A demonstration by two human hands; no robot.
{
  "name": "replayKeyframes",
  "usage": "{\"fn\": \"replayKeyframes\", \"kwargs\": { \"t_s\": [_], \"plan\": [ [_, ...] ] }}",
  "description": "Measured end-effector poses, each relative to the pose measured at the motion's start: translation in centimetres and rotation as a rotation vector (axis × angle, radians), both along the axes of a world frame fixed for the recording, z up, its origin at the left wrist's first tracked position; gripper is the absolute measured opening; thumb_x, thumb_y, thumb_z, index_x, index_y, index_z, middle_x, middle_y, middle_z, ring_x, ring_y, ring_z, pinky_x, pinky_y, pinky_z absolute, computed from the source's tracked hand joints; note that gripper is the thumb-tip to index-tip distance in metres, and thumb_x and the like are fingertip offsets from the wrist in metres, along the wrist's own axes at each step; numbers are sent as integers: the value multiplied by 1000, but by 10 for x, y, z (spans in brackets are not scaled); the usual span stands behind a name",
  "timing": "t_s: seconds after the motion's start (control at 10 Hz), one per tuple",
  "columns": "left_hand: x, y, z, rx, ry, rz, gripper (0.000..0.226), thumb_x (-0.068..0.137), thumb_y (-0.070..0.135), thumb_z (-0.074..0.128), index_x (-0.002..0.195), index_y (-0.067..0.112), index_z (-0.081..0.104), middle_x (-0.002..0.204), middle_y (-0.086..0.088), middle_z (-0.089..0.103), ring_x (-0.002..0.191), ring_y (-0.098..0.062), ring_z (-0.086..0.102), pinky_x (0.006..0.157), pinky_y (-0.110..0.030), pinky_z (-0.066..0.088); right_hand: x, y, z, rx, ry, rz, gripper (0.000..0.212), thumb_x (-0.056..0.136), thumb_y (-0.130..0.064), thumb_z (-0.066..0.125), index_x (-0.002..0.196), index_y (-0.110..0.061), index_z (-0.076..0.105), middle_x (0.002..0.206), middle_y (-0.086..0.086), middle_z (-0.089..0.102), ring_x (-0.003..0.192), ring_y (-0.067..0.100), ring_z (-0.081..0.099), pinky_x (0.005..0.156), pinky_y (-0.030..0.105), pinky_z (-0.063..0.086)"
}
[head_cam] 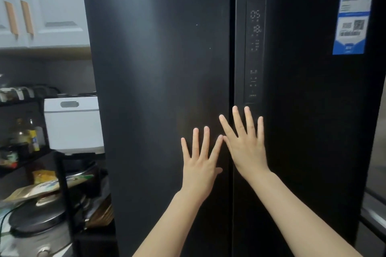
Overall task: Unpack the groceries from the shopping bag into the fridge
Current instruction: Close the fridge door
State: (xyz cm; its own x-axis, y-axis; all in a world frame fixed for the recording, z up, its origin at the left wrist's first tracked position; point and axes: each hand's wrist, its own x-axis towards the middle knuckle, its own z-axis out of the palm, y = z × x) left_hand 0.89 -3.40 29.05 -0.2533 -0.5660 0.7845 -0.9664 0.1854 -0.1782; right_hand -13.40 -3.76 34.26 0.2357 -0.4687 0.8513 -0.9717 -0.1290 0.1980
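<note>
Here both doors of the fridge are sitting closed. The left hand and right hand are spreading flat and empty beside the centre seam, probably pressing it shut. No bag or groceries are showing.

closed fridge doors bar entry, cluttered rack left

A fridge with smooth, dark doors of soft satin sheen carries a glossy paper label. Beside it stand a white plastic appliance, glass bottles and painted cabinets with wooden handles.
</note>
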Motion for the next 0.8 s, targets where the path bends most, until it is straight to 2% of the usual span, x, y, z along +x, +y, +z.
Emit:
{"fn": "replayKeyframes", "kwargs": {
  "t_s": [0.1,0.2,0.4,0.6,0.8],
  "plan": [
    [0,-10,-5,-12,6,-20,111,69,49,76,150,24,5,158,-14,-16,144,-40,-6,110,-64,3,0,-9,-5,-24,16,-5,71,89,-33,57,148,-21,20,155,16,21,143,38,12,111,62,20],
    [1,-13,-6,-21,5,-30,109,70,48,75,151,24,5,156,-12,-23,144,-40,-9,110,-65,0,-2,-12,-5,-32,21,-4,68,91,-35,51,149,-22,18,156,15,19,143,37,10,111,61,18],
    [-1,-9,-4,41,12,-13,108,71,46,75,150,25,5,157,-10,-7,143,-39,-11,110,-64,0,-1,-10,-4,2,12,-24,70,92,-36,52,149,-23,15,157,14,16,144,37,7,113,61,15],
    [-4,8,9,183,-18,43,100,86,46,60,144,28,-19,152,-12,-26,138,-37,-30,111,-63,-11,4,3,2,108,14,-81,76,89,-39,57,149,-24,13,157,14,14,144,38,8,112,60,20],
    [4,36,35,299,-101,35,84,92,44,52,149,27,-7,157,-12,-21,143,-37,-20,115,-59,1,10,26,11,298,11,-118,82,91,-39,54,149,-27,-3,159,11,-7,144,36,-8,113,56,13]
  ]
}}
